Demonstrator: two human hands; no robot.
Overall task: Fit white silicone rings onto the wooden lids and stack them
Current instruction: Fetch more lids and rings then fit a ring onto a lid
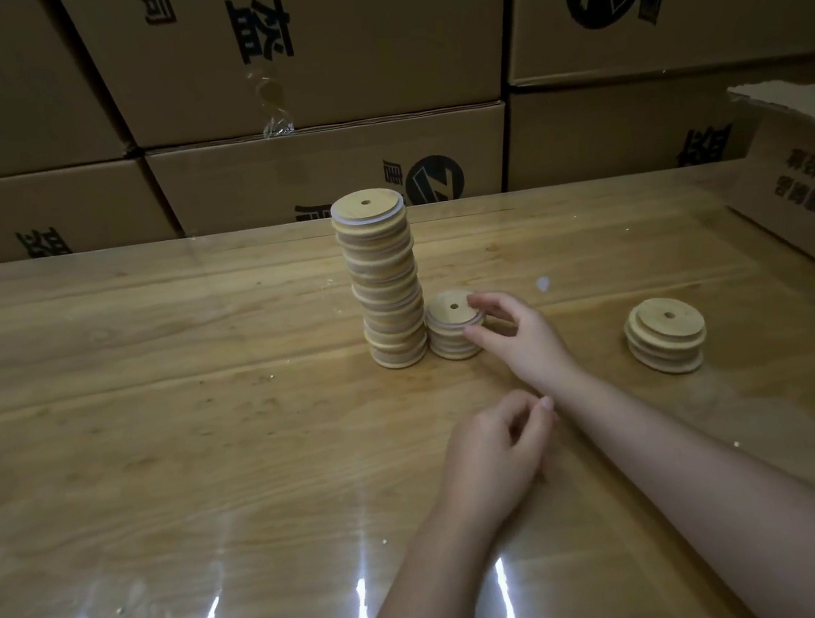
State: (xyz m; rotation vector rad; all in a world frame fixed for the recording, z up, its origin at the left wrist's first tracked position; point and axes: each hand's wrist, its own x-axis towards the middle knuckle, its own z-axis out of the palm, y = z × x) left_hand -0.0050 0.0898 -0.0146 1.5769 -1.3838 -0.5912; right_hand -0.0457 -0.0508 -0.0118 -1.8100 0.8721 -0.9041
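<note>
A tall stack of wooden lids (384,286) with white silicone rings between them stands at the middle of the table. Right beside it sits a short stack of two lids (452,329), a white ring showing under the top one. My right hand (520,338) reaches in from the right and holds this short stack, index finger on its top edge and thumb against its side. My left hand (496,447) hovers nearer to me, fingers loosely curled, with nothing seen in it. A third short stack of lids (665,334) stands apart on the right.
The wooden table (147,395) has a glossy clear cover. Stacked cardboard boxes (325,174) form a wall along its far edge. An open cardboard box (809,188) stands at the right edge of the table.
</note>
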